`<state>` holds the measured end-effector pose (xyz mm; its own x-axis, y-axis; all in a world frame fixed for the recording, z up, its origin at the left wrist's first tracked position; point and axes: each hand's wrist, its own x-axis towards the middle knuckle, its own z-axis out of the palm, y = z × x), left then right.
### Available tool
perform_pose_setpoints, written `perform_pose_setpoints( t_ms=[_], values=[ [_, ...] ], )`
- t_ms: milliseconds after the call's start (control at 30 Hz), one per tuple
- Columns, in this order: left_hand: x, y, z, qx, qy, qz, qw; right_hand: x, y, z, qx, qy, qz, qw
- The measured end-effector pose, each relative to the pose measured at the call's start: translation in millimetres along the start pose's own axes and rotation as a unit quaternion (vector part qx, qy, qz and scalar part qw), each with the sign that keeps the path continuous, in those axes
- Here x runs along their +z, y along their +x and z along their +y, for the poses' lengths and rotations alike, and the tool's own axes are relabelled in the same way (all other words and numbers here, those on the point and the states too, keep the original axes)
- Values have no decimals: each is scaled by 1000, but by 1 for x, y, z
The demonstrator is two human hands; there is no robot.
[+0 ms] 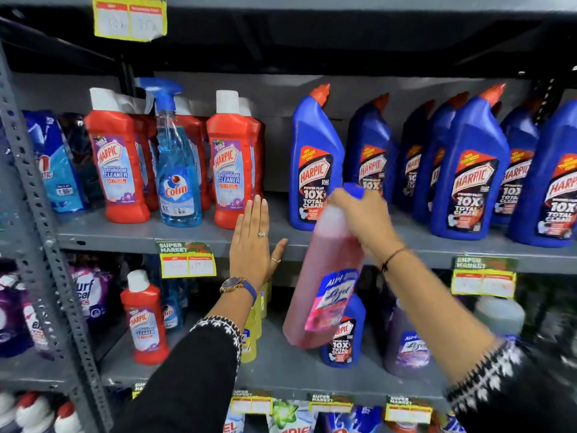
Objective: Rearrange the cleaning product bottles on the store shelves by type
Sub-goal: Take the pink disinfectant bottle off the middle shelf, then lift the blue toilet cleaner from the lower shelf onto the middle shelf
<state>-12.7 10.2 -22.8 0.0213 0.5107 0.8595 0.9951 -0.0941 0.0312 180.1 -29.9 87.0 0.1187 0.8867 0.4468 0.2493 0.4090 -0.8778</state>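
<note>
My right hand (363,218) grips the neck of a pink Lizol bottle (324,289) with a blue cap, held tilted in front of the upper shelf's edge (125,237). My left hand (254,242) is flat and open against that edge, just right of a red Harpic bathroom cleaner bottle (232,164). More red Harpic bottles (117,160) and a blue Colin spray bottle (176,164) stand to the left. Several blue Harpic toilet cleaner bottles (468,170) fill the right side, the nearest one (312,160) behind the pink bottle.
The lower shelf (281,375) holds a small red Harpic bottle (145,320), yellow bottles (251,332), a small blue Harpic bottle (343,339) and a purple Lizol bottle (406,345). Detergent pouches (56,164) sit at far left. A grey slotted upright (40,210) runs down the left.
</note>
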Motion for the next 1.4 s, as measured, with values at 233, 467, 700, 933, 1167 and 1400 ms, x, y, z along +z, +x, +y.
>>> perform_pose_setpoints(
  t_ms=[233,467,700,933,1167,1400],
  values=[
    [4,-1,-3,17,-9,22,1000,58,-73,100,-26,-108,41,993],
    [6,-2,-3,15,-9,18,1000,103,-67,156,21,-163,20,986],
    [7,-1,-4,19,-15,32,999,122,-47,180,101,-199,-14,975],
    [9,-1,-3,21,-14,37,999,129,-40,188,107,-212,-37,971],
    [8,-1,-2,20,-14,43,999,125,-39,196,-4,-233,-34,972],
    [9,-2,-2,18,-11,49,999,75,-14,186,140,-280,131,940]
  ],
)
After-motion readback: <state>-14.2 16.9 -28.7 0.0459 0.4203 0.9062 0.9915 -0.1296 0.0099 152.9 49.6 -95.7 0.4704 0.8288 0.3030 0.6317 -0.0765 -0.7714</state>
